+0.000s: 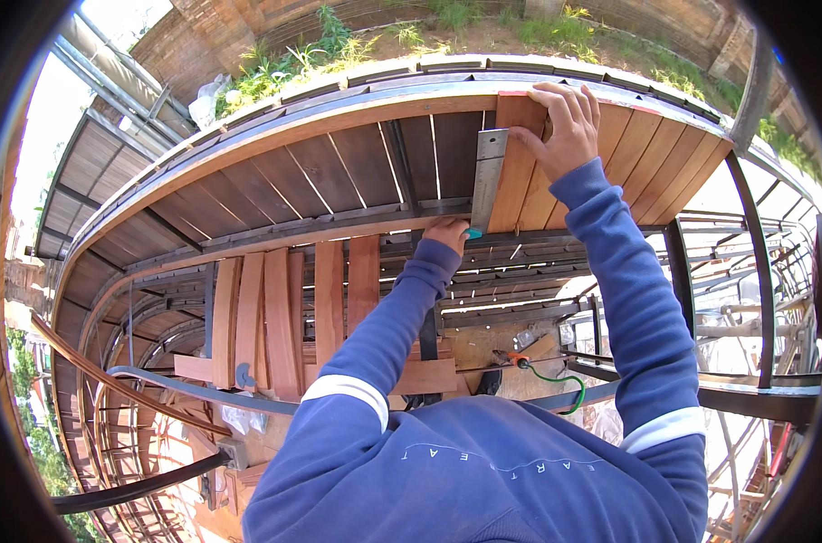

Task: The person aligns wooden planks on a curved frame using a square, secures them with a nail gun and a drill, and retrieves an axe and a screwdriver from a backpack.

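Note:
A steel square with a flat metal blade lies across a row of reddish-brown wooden boards, along the left side of the last board. At the blade's near end, my left hand is closed around a small teal part, apparently the square's handle; its fingers are partly hidden. My right hand grips the board's far end, fingers bent over the outer edge and thumb by the blade's far tip. Further fitted boards run off to the right. Left of the blade, dark planks show below the open frame.
Loose wooden boards lean and lie at the lower left, inside a curved metal frame. An orange tool with a green hose rests below my right arm. A brick wall and plants stand beyond.

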Demonstrator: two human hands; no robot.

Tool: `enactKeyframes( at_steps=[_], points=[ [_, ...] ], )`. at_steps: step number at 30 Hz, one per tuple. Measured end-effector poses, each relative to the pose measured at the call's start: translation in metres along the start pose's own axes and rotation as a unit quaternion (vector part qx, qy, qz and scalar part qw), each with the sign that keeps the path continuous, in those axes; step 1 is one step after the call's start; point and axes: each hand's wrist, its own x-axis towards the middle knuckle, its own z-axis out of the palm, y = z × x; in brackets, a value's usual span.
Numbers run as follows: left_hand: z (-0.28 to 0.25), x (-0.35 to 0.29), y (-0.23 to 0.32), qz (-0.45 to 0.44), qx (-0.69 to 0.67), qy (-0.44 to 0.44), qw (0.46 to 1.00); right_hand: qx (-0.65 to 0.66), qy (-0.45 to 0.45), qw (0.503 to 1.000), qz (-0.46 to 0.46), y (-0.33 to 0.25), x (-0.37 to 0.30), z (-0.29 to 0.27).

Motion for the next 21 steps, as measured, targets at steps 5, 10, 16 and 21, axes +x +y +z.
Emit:
enactKeyframes(
  at_steps=[5, 10, 16, 21],
  points=[
    [-0.004, 0.003, 0.001, -0.014, 0.048, -0.042, 0.998, 0.004, -0.004, 1.0, 0.007, 0.0, 0.0, 0.0],
    [-0.004, 0.006, 0.0, -0.03, 0.058, -0.062, 0.996, -0.001, 0.001, 1.0, 0.005, -0.002, 0.001, -0.001],
    [-0.004, 0.008, 0.0, -0.044, 0.079, -0.083, 0.992, 0.002, 0.003, 1.0, 0.001, 0.0, -0.001, 0.001],
    [-0.009, 0.01, 0.004, -0.059, 0.071, -0.105, 0.99, -0.001, 0.003, 1.0, 0.0, 0.002, -0.003, 0.001]
  ],
)
